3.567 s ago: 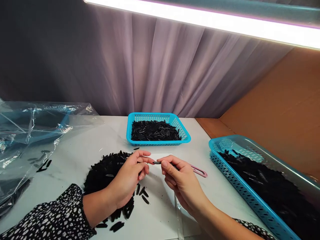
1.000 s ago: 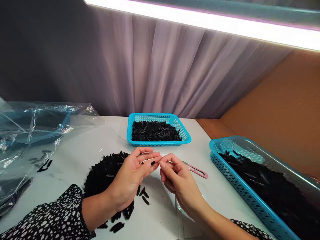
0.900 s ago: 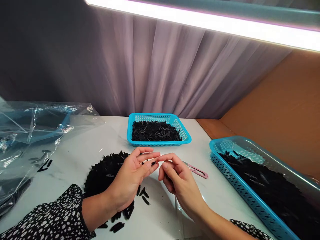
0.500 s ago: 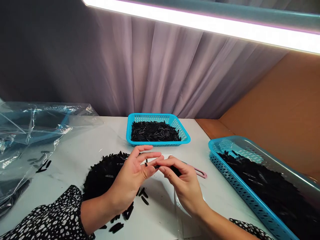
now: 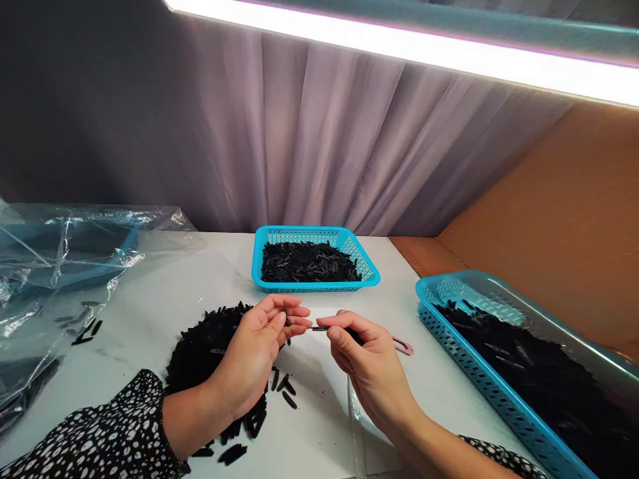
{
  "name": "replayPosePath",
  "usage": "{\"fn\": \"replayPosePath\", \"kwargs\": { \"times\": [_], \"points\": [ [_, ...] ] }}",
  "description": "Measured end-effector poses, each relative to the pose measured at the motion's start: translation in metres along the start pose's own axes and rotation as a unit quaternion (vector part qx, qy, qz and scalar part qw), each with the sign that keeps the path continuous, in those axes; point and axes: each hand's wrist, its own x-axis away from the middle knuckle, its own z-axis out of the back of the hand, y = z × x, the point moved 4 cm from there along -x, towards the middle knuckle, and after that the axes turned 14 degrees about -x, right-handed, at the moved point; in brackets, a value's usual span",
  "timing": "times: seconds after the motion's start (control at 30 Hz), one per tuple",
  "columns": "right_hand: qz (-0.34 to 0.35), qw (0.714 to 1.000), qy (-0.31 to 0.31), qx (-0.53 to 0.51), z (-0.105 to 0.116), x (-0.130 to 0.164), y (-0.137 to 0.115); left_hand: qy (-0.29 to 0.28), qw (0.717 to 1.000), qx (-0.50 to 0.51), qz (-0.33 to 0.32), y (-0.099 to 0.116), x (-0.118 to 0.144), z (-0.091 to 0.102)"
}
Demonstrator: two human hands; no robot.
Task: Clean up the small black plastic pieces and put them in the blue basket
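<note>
Left hand (image 5: 259,351) partly covers the black pile (image 5: 197,349) on the desk (image 5: 307,432), fingers curled on a half-hidden dark piece (image 5: 287,319); right hand (image 5: 370,357) fingers pinch a slim black piece (image 5: 320,328); blue basket (image 5: 319,287) stands beyond.

A slim dark strip (image 5: 320,328) points left, nearly level, just below the frame's centre, pinched in the right hand (image 5: 367,352), while another black item (image 5: 355,334) shows mostly covered within that grip and a small black piece (image 5: 286,318), partly hidden, sits in the left hand (image 5: 254,349), left of centre.
</note>
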Motion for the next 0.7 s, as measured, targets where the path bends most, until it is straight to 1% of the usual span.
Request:
{"fn": "replayPosePath", "kwargs": {
  "times": [0.1, 0.2, 0.37, 0.53, 0.6, 0.7],
  "points": [
    [-0.034, 0.999, 0.004, -0.038, -0.004, 0.000, 0.000, -0.013, 1.000, 0.014, 0.017, 0.001, 0.001, -0.002],
    [-0.051, 0.997, 0.011, -0.054, -0.006, 0.000, -0.001, -0.015, 0.999, 0.000, 0.030, 0.001, 0.001, -0.001],
    [-0.057, 0.996, 0.014, -0.066, -0.008, 0.001, -0.003, -0.006, 0.999, -0.027, 0.019, 0.000, -0.002, 0.003],
    [-0.058, 0.987, -0.003, -0.150, -0.012, 0.002, -0.006, -0.003, 0.999, 0.016, 0.027, -0.001, -0.002, 0.003],
    [-0.058, 0.988, -0.010, -0.144, -0.013, 0.002, -0.006, -0.007, 1.000, 0.019, 0.021, 0.001, 0.000, 0.001],
    [-0.041, 0.996, 0.002, -0.083, -0.010, 0.003, -0.005, -0.005, 1.000, 0.006, 0.013, 0.005, 0.002, 0.000]
  ]
}}
